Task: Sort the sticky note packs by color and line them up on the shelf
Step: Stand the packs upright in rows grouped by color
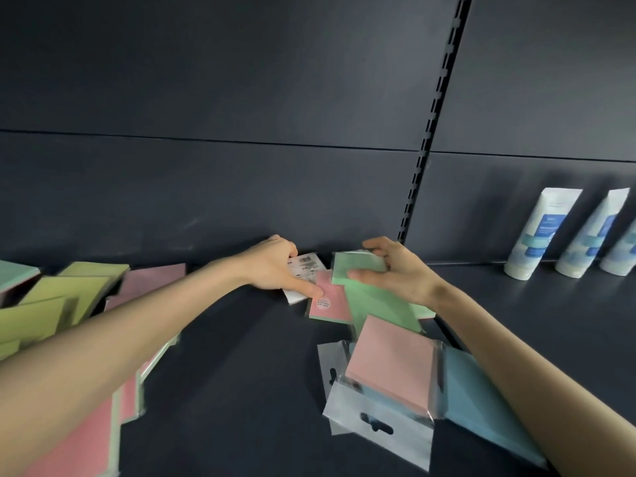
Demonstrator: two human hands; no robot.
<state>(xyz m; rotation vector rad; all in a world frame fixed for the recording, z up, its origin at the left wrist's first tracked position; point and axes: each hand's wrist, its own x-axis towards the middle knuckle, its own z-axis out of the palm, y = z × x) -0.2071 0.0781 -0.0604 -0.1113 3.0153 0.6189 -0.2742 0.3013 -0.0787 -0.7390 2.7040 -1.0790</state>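
One green pack (347,264) between right fingers (374,248)

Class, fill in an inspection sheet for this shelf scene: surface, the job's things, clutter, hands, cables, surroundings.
Surface: dark grey metal shelf, with packs scattered unsorted.
Job's things: yellow-green sticky note packs and pink sticky note packs heaped at left; clear-wrapped pink pack partly over light blue pack at near right.
Clutter: white plastic tubes with blue labels at far right.
Hands: left hand grips white barcode-labelled pack; right hand holds mint green pack.
Cables: nothing seen.
Surroundings: dark back panel with slotted upright.
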